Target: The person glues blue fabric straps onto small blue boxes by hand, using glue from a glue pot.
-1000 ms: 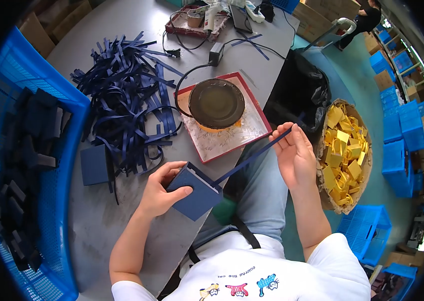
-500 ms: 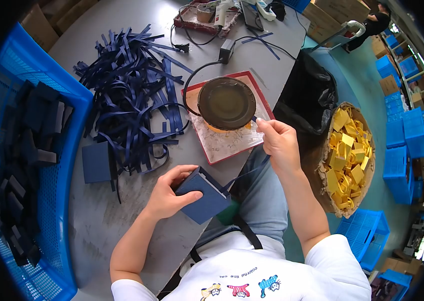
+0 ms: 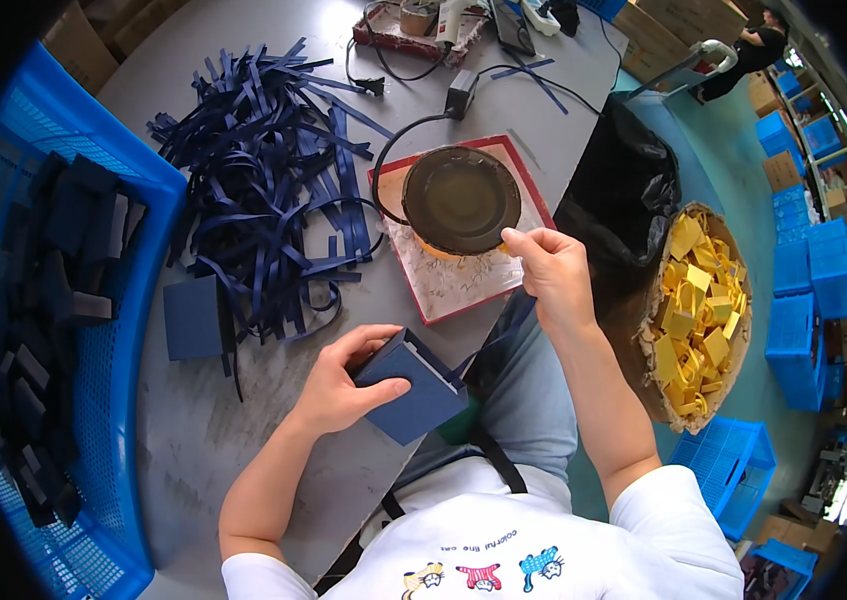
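Note:
My left hand (image 3: 343, 385) is wrapped round a dark blue box (image 3: 413, 385), held tilted at the table's front edge. From the box's right side a navy ribbon (image 3: 491, 342) runs up toward my right hand (image 3: 555, 275). That hand pinches the ribbon, its fingertips right at the rim of a round pot of brownish liquid (image 3: 461, 203); the ribbon's tip is hidden there. Under the pot lies a red-edged tray (image 3: 433, 295) with a stained, crusted surface. A second dark blue box (image 3: 193, 318) rests on the table, left of my left hand.
A heap of navy ribbons (image 3: 263, 180) covers the table's middle left. At far left stands a blue crate (image 3: 148, 300) of dark boxes. A black bag (image 3: 623, 180) and a carton of yellow pieces (image 3: 698, 310) stand right. A person (image 3: 753, 50) is in the background.
My right hand's fingertips have moved slightly left, closer to the pot's rim, and the ribbon tip that showed there is now hidden. My left hand keeps its hold on the box.

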Demonstrator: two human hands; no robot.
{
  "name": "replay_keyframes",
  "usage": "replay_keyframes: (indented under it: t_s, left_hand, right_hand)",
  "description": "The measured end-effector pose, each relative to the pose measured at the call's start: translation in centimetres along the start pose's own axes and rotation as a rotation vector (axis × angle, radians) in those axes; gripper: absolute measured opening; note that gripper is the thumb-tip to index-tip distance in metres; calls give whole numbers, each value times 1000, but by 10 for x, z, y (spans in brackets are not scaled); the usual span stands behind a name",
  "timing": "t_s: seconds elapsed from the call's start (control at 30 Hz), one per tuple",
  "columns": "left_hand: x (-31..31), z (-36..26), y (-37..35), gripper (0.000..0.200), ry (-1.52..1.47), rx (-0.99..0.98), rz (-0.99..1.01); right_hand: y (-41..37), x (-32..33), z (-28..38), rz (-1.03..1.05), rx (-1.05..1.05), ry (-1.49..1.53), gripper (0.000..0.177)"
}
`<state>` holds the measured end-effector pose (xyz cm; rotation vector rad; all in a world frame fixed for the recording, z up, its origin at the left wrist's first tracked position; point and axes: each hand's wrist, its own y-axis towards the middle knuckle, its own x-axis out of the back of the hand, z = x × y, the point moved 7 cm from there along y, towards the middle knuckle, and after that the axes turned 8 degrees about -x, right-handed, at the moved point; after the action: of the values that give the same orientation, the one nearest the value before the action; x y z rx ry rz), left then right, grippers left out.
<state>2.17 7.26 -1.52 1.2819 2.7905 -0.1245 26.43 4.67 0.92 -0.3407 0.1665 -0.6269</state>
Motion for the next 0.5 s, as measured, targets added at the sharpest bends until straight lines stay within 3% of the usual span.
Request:
replay_keyframes:
  t_s: [0.27,0.37,0.43,0.5]
  left_hand:
    - [0,-2,-1,54,-10,14,5]
    - [-2,-9,-2,54,-39,16,17]
    - [-4,-16,-7,55,-71,31,25]
    - [-13,-26,-10,57,-159,22,97]
  right_hand:
    - [-13,17,0,-11,-15,-32,19]
    - [-31,11,-1,167,-168,114,19]
    - [-56,-7,9,295,-185,-65,19]
    - [-75,-22,23,431,-65,-234,14]
